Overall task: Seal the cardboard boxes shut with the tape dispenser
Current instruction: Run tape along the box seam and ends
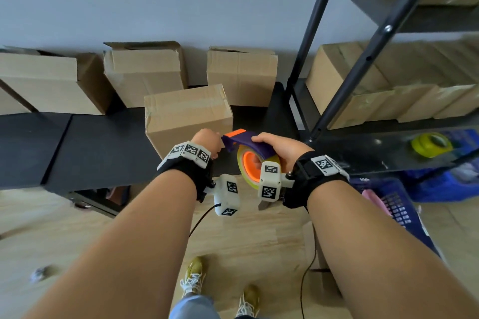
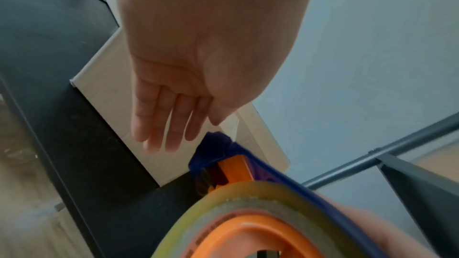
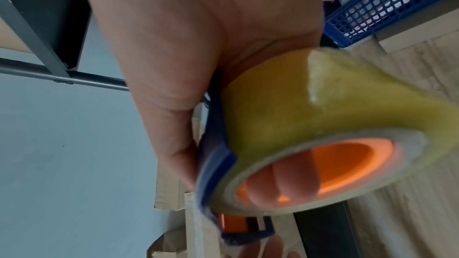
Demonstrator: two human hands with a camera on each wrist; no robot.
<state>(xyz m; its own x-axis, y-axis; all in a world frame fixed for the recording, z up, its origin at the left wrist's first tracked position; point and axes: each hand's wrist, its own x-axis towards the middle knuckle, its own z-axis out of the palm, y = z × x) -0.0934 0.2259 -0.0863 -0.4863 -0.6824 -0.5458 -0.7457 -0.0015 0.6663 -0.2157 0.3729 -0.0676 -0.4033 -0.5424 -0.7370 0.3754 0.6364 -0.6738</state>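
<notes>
Ideally, right hand gripping tape dispenser stays steady while open left hand draws tape toward centre-frame box.

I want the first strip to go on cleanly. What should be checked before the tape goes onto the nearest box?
1. Right hand grips the dispenser, fingers through the core: ok.
2. Left hand at the dispenser's front end, fingers straight: ok.
3. Free tape end pulled out: cannot tell.
4. Nearest box has its flaps down: ok.
5. Dispenser on the box: not ok, it is held in front.
</notes>
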